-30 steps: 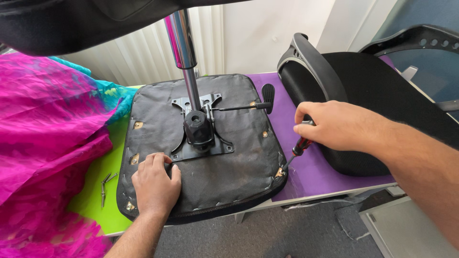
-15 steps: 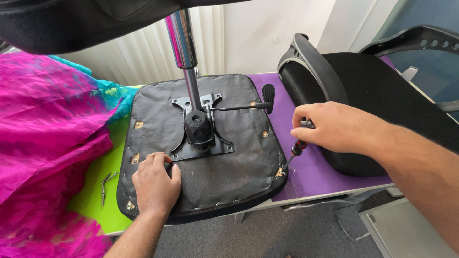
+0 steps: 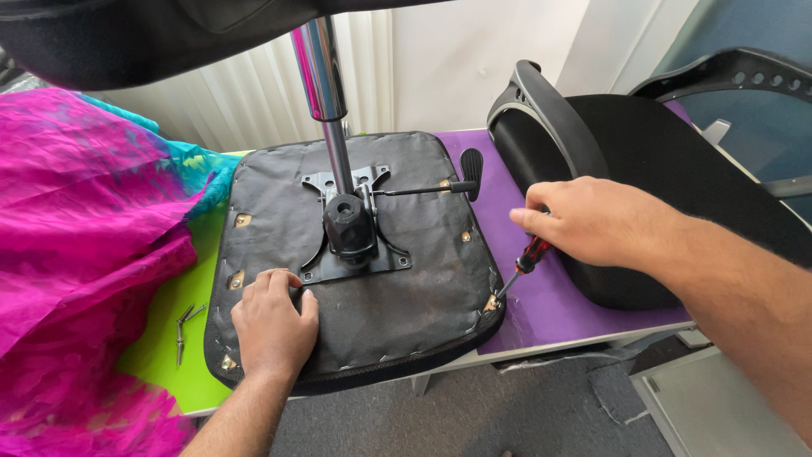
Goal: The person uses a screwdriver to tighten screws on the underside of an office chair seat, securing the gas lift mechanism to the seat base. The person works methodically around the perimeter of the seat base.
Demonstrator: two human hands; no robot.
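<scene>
An upturned black office chair seat (image 3: 423, 279) lies on a table, its metal mounting plate (image 3: 359, 245) and chrome gas column (image 3: 326, 93) rising from the middle. My left hand (image 3: 272, 326) presses flat on the seat's near left part, holding nothing. My right hand (image 3: 596, 220) grips a red-and-black screwdriver (image 3: 520, 269), whose tip sits at a brass fitting on the seat's near right corner (image 3: 491, 302).
A black chair backrest with an armrest (image 3: 643, 161) lies to the right on the purple table surface (image 3: 550, 305). Bright pink cloth (image 3: 76, 271) covers the left. Loose metal screws (image 3: 182, 330) lie on the green surface. A black lever handle (image 3: 469, 173) sticks out from the plate.
My right hand lifted the screwdriver slightly off the seat's corner and then brought its tip back to the brass fitting. My left hand has stayed put.
</scene>
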